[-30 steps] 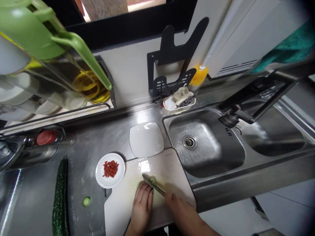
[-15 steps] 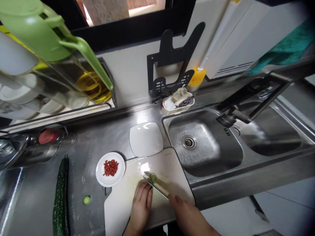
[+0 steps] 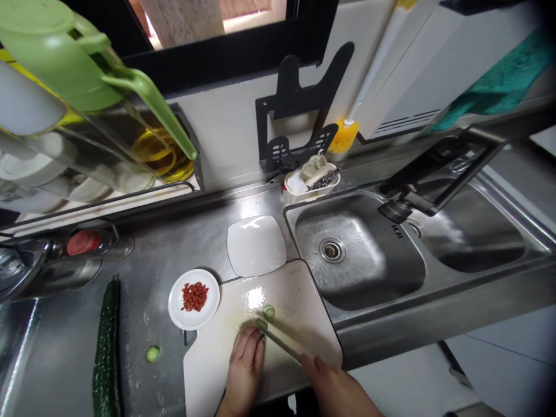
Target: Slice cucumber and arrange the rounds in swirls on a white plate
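On the white cutting board point(image 3: 208, 359), my left hand point(image 3: 244, 365) is closed over a piece of cucumber, mostly hidden beneath the fingers. My right hand point(image 3: 336, 385) grips a kitchen knife point(image 3: 282, 344), its blade pointing up and left to my left fingertips. A pale green bit of cucumber point(image 3: 261, 324) shows at the blade's tip end. One cut cucumber slice point(image 3: 269, 313) lies on the board just beyond the blade. Left of the board, a whole dark green cucumber point(image 3: 106, 353) and a cut cucumber end point(image 3: 152, 354) rest on the steel counter.
A round white plate of red berries point(image 3: 194, 297) and a square white plate point(image 3: 256, 246) border the board's far side. To the right are a double sink point(image 3: 365, 249) and black faucet point(image 3: 417, 179). An oil jug point(image 3: 160, 145) stands on the left shelf.
The knife has come down and a little towards me, from beside the loose slice to my left fingertips. My left hand has shifted slightly left. The view has moved a little.
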`<state>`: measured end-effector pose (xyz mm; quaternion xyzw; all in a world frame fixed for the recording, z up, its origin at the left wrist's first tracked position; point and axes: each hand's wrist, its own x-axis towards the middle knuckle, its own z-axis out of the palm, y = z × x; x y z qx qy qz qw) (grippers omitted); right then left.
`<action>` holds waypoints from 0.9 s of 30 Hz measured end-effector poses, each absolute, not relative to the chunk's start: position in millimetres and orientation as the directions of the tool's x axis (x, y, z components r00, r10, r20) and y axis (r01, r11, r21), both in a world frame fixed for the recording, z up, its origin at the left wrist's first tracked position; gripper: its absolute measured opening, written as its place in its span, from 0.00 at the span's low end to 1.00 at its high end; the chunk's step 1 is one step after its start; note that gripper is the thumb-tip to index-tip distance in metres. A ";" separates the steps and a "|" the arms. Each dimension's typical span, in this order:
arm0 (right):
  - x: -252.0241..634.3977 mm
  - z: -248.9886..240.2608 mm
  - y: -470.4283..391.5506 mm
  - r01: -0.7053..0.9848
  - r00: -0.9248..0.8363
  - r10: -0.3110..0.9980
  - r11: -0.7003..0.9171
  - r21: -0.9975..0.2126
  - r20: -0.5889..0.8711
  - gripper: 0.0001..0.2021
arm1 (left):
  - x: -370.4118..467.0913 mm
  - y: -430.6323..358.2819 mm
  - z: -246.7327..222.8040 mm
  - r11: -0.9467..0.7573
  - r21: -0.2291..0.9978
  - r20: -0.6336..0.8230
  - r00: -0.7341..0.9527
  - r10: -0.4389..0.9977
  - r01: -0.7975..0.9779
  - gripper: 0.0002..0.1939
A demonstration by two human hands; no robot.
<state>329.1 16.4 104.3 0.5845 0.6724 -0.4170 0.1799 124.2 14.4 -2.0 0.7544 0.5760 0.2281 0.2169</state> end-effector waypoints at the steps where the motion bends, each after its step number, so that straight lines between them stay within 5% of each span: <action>1: 328.7 103.5 14.9 0.935 -0.254 0.637 -0.030 -0.353 -0.728 0.25 | 123.4 13.6 -2.8 -0.245 0.587 0.097 0.234 0.968 0.771 0.12; 27: 322.6 100.0 21.0 0.939 -0.293 0.645 0.057 -0.338 -0.705 0.25 | 123.0 11.6 -6.4 -0.266 0.582 0.129 0.236 0.963 0.768 0.11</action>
